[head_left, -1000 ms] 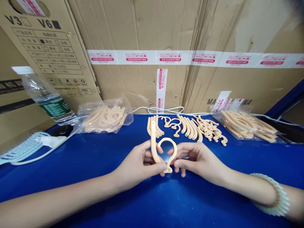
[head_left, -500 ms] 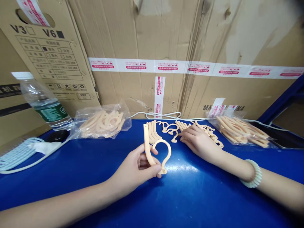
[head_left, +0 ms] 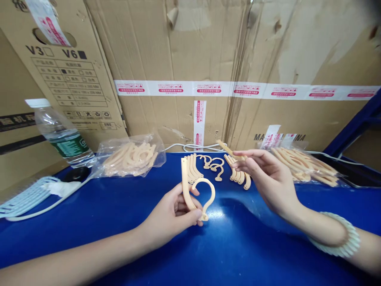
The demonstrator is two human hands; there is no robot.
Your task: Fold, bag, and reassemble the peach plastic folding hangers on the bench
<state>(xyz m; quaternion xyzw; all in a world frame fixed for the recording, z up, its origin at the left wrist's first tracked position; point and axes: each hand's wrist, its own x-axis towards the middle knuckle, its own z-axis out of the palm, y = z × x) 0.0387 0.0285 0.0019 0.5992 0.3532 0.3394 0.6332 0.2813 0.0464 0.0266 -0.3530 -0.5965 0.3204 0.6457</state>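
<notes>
Between the thumb and fingers of my left hand (head_left: 172, 210) are a cream plastic hanger hook (head_left: 212, 194) and a curved hanger arm (head_left: 185, 180). Their lower ends meet at my fingertips, and I cannot tell whether they are joined. My right hand (head_left: 274, 178) pinches another hanger arm (head_left: 226, 149), raised above the table with its far end pointing up and left. Behind my left hand lies a row of hanger arms (head_left: 194, 169). Several loose hooks (head_left: 219, 171) are beside it, then a second row of arms (head_left: 237, 174) near my right hand.
Clear bags of the same cream parts lie at the back left (head_left: 131, 157) and right (head_left: 303, 165). A water bottle (head_left: 64, 137) and a light-blue keyboard-like object (head_left: 26, 196) are at left. Cardboard (head_left: 166, 115) walls off the back of the blue table (head_left: 220, 254); a white cable (head_left: 196, 147) runs along it.
My right hand has lifted a hanger arm from the right-hand row and moved right and towards me. My left hand keeps its hold on the hook and arm. The view has shifted slightly.
</notes>
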